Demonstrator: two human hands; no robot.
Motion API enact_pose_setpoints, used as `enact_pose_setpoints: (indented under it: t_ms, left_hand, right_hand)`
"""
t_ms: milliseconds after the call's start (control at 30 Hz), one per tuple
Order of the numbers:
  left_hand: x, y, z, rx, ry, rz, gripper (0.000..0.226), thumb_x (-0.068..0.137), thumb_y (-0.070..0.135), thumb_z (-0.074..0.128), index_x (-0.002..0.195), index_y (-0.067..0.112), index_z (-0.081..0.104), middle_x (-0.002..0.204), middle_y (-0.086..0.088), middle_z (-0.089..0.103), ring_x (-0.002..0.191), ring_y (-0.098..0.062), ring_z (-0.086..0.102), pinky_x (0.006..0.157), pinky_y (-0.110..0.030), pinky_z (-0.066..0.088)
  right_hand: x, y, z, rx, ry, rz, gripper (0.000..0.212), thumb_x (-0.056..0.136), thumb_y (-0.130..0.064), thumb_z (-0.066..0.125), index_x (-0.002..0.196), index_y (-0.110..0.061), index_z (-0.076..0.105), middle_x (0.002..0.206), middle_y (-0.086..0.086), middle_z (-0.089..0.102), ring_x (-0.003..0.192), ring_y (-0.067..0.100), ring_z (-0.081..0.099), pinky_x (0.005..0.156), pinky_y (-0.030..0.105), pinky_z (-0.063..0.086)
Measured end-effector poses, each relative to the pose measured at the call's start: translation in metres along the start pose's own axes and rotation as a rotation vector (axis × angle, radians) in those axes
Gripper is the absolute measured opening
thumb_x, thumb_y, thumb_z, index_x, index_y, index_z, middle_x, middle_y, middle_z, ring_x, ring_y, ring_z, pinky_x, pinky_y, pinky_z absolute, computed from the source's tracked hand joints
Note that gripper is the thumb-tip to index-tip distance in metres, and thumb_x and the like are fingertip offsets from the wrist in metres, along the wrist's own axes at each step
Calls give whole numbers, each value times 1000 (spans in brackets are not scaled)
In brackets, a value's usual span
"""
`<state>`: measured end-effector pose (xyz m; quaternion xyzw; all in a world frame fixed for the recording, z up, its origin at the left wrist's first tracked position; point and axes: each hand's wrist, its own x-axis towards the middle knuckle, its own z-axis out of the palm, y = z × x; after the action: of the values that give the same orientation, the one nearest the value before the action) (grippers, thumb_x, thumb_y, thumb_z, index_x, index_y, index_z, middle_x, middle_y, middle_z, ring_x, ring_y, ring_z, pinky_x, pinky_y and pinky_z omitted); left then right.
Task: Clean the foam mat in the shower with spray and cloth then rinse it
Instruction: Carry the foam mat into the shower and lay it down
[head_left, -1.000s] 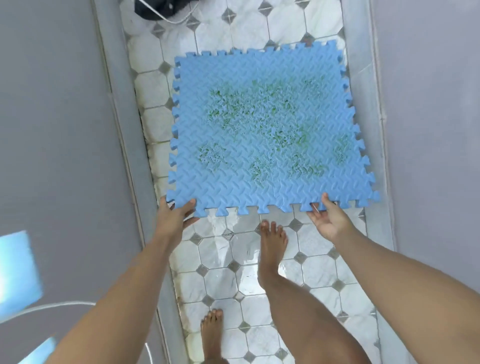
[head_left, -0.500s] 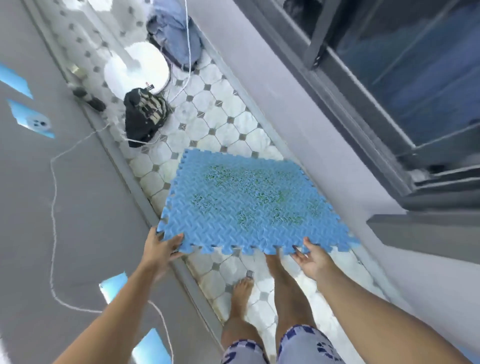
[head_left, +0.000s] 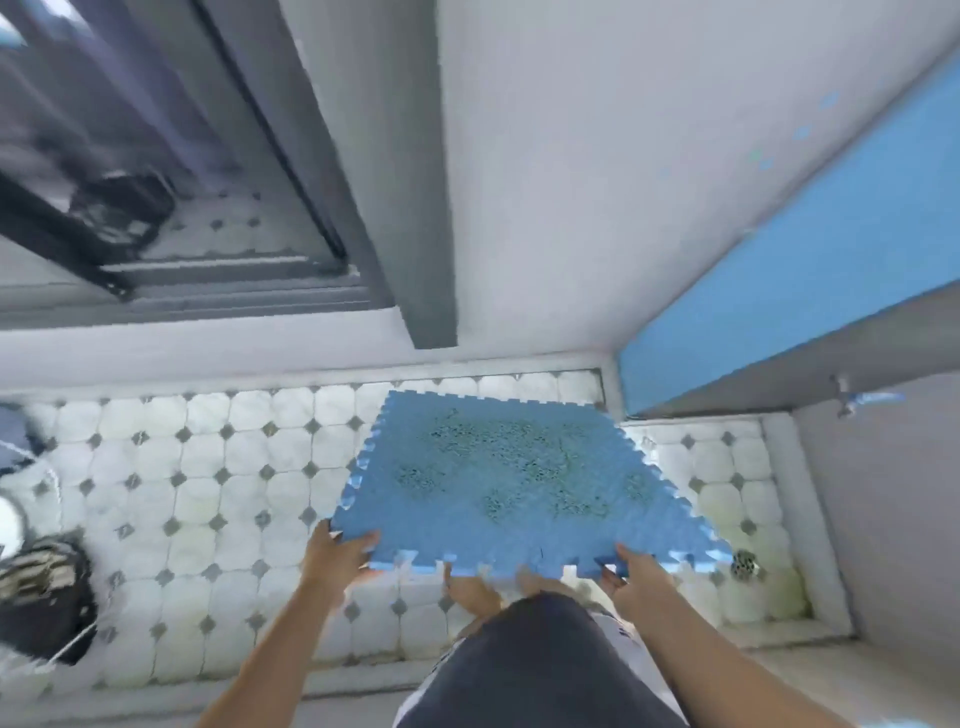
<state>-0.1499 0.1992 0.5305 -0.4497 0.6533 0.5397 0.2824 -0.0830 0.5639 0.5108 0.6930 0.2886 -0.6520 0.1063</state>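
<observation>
Holding the blue foam mat (head_left: 509, 483) by its near edge at centre frame, both hands grip it: the left hand (head_left: 337, 556) pinches the lower-left corner, thumb on top, and the right hand (head_left: 636, 577) curls round the lower-right edge. The mat hangs tilted above the white tiled floor (head_left: 208, 493), dark greenish stains across its middle. A round drain (head_left: 745, 564) shows just right of it; a black bag (head_left: 41, 608) lies at lower left

The left arm (head_left: 270, 649) and the right arm (head_left: 727, 665) are bare all the way up to the left hand (head_left: 337, 556) and the right hand (head_left: 631, 579). The person wears dark clothes (head_left: 540, 665). White cloth (head_left: 621, 631) with small dark marks shows at the sides. One foot (head_left: 472, 592) is bare. It all looks a bit blurry.
</observation>
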Motion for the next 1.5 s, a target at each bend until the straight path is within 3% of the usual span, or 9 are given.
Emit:
enact_pose_setpoints:
  t_ms: [167,367,567,667,767,1033,1167,1300,1500]
  left_hand:
    - [-5,57,159,407,-249,133,27,90,-8,70,115,1,66,96,-17,73,66,-22,72,43,-28,57]
    - [-24,90,333,754,-471,212,37,88,-2,77,124,-2,67,116,-22,76,89,-33,76,58,-34,63]
    - [-54,97,461,919,-533,264,14,91,-1,74,98,10,70,64,5,77,49,-10,72,47,-27,60]
    - [-58,93,497,966,-546,273,15,92,0,74,100,11,68,76,-3,76,53,-14,72,48,-27,61]
    - [-55,91,528,1043,-565,268,18,92,1,74,106,9,68,96,-12,76,63,-19,75,53,-30,63]
    - [-40,94,600,1015,-652,237,35,92,7,76,126,8,66,118,-12,76,90,-24,77,93,-46,61]
    - [-30,69,650,900,-583,251,38,90,10,77,127,4,67,120,-12,74,81,-21,73,67,-32,62]
    - [-30,45,688,746,-531,325,34,87,11,79,120,13,69,104,-3,75,72,-10,71,48,-23,58]
    - [-38,50,727,708,-619,316,26,87,2,77,105,18,66,99,-1,76,78,-14,75,58,-30,62]
  right_hand:
    - [14,-38,-125,325,126,49,23,103,-7,48,81,-4,46,81,16,50,68,28,51,29,33,48]
    - [45,-43,-227,708,257,131,7,98,-6,59,101,-9,53,82,9,53,64,18,48,36,28,51]
    - [49,-86,-262,918,361,120,35,96,4,58,130,-3,55,83,1,51,68,16,50,48,23,54]
    - [58,-97,-273,943,444,146,38,96,5,57,134,1,54,80,2,51,64,16,49,70,34,53]
    - [73,-94,-274,1009,532,166,41,95,4,58,135,-1,51,77,3,54,60,18,48,58,34,47]
    - [101,-111,-266,1193,528,127,42,95,-4,62,135,-1,48,74,2,56,57,15,45,50,32,42]
    - [147,-124,-276,1312,532,77,33,95,-7,64,127,-6,54,81,3,61,62,17,52,87,45,57]
    - [177,-131,-283,1350,541,45,43,95,-5,63,137,-8,51,92,1,65,64,16,55,66,35,50]
    - [196,-141,-291,1372,555,42,39,93,-9,67,131,-8,58,118,4,70,68,17,62,67,34,55]
